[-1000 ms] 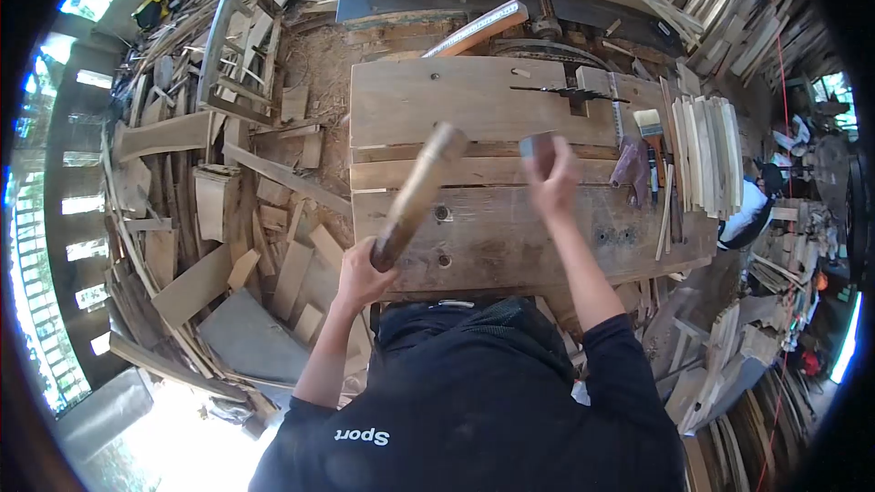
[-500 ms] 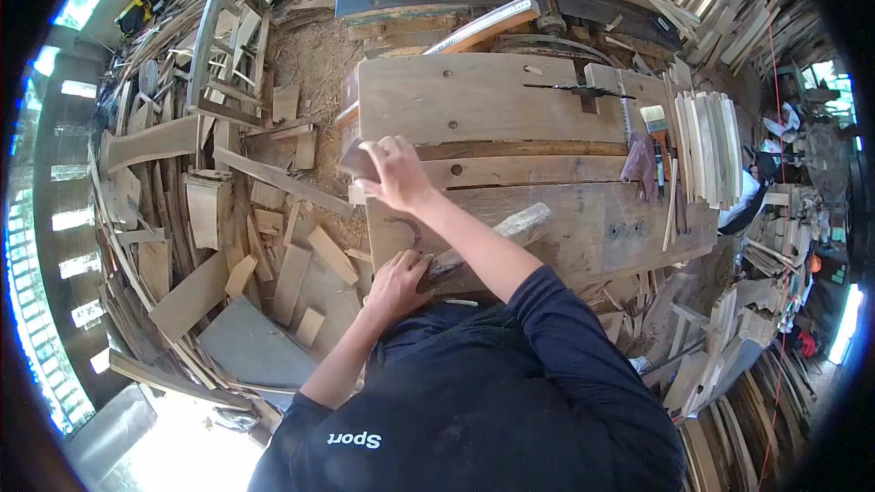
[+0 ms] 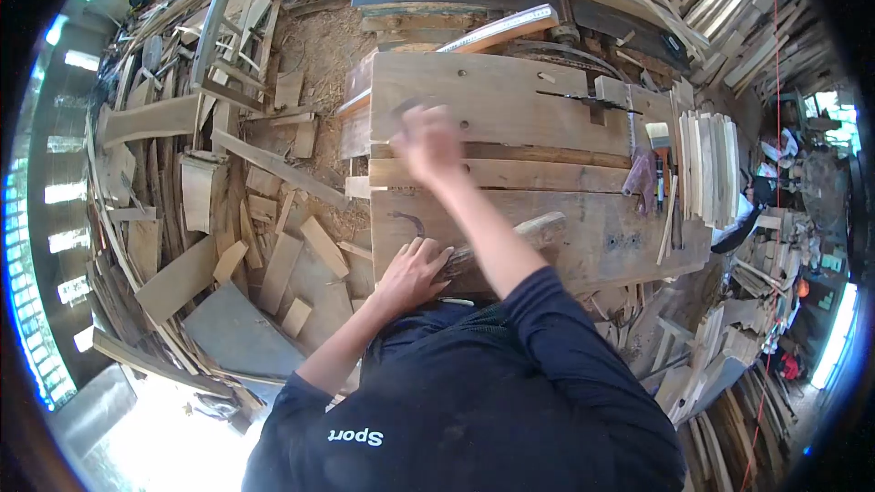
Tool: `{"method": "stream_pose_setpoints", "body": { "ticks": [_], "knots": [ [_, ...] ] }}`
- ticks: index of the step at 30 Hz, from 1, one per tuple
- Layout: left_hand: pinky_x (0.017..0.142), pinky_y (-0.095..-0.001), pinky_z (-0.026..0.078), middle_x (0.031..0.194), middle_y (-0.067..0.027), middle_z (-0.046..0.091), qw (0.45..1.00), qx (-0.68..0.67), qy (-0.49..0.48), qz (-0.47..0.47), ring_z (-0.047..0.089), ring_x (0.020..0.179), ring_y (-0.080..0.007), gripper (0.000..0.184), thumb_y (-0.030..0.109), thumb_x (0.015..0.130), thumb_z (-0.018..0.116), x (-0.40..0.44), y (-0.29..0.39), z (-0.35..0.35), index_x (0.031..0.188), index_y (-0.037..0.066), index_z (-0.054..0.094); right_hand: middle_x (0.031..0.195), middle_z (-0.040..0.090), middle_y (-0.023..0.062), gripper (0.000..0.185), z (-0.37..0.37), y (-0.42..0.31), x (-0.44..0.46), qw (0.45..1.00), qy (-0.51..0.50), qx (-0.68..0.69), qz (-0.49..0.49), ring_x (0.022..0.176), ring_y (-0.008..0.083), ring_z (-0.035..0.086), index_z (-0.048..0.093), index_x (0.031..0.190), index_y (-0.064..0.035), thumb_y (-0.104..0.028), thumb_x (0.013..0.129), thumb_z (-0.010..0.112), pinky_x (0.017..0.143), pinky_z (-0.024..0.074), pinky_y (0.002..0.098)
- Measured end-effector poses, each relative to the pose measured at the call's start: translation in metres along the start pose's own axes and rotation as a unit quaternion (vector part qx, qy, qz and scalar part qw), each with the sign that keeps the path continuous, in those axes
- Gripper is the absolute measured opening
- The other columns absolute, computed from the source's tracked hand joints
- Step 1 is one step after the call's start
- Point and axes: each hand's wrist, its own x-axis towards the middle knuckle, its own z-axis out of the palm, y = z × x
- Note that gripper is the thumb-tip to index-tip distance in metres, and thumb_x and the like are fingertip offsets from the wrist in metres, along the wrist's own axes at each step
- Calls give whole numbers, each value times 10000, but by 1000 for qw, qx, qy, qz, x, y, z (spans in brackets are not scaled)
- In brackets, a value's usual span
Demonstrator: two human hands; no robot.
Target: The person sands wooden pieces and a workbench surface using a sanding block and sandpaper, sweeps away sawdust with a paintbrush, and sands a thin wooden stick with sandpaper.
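The blurred right hand [image 3: 428, 141] is clamped on a dark block [image 3: 411, 107] over the surface [image 3: 556, 175]. Nearer the body [image 3: 474, 401] than it, the left hand [image 3: 415, 275] lies against a wooden stick [image 3: 544, 230] extending to its right; I cannot tell whether it grips.

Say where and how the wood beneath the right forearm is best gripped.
Likely grip the wood by its far end, from the right: it's long and aslant, that end bare; the forearm crosses over its middle, the left hand is at its near end.
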Motion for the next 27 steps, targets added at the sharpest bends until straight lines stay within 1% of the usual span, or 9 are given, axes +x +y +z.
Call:
{"method": "stream_pose_setpoints", "body": {
  "ticks": [1,3,6,8,10,12,19,24,27],
  "knots": [
    [1011,-465,490,1259,-141,569,1000,14,-3,-4,549,1174,-345,611,318,795,815,1,0,0,1339,104,638,912,636,156,279,32,-20,-11,992,-113,21,-56,913,379,605,586,958,-72,-251,816,747,792,495,502],
    [1014,-472,490,1228,-132,569,998,36,43,8,546,1170,-346,623,307,796,810,4,-4,4,1374,159,631,1021,656,152,401,18,-64,-19,981,-158,86,-75,925,359,631,582,1084,-81,-279,821,811,840,478,517],
    [1009,-471,496,1201,-127,570,999,7,18,-38,553,1146,-340,650,307,795,809,3,-8,6,1408,203,618,1032,660,166,431,-6,-30,0,991,-96,86,-39,916,361,640,563,1125,-78,-293,841,806,830,476,516],
    [956,-444,495,1155,-105,570,998,9,43,-33,554,1101,-303,657,283,801,797,3,-5,8,1429,245,604,1031,654,176,443,-37,23,22,993,-84,52,64,918,372,639,544,1151,-83,-291,855,799,830,478,507],
    [946,-437,499,1152,-94,572,998,13,53,-34,556,1098,-295,664,283,793,804,4,-5,8,1426,249,606,1040,652,180,458,-51,84,31,990,-6,-81,112,929,380,637,527,1187,-88,-280,864,789,825,486,491],
    [944,-431,500,1153,-86,572,997,15,60,-36,556,1102,-288,669,281,784,811,4,-6,9,1422,253,609,1060,637,192,493,-68,116,29,984,-1,-166,68,971,387,629,510,1221,-90,-300,870,786,847,502,493],
    [950,-433,511,1166,-74,578,997,8,44,-61,564,1113,-285,672,313,776,826,5,-3,9,1415,273,621,1128,598,223,511,-61,158,24,967,-18,-217,131,1058,401,601,517,1227,-98,-403,893,755,918,496,522],
    [946,-425,514,1159,-72,577,998,1,41,-54,566,1104,-283,684,308,765,835,5,-6,9,1414,268,621,1072,563,223,473,-76,198,43,938,28,-264,221,1007,390,586,529,1197,-102,-419,906,725,888,468,562],
    [944,-423,515,1146,-72,579,997,-3,41,-60,567,1094,-283,680,310,762,836,4,-6,8,1407,267,626,959,583,204,393,-43,190,53,952,66,-239,177,895,361,604,545,1150,-106,-384,920,700,801,478,531]
  ]
}}
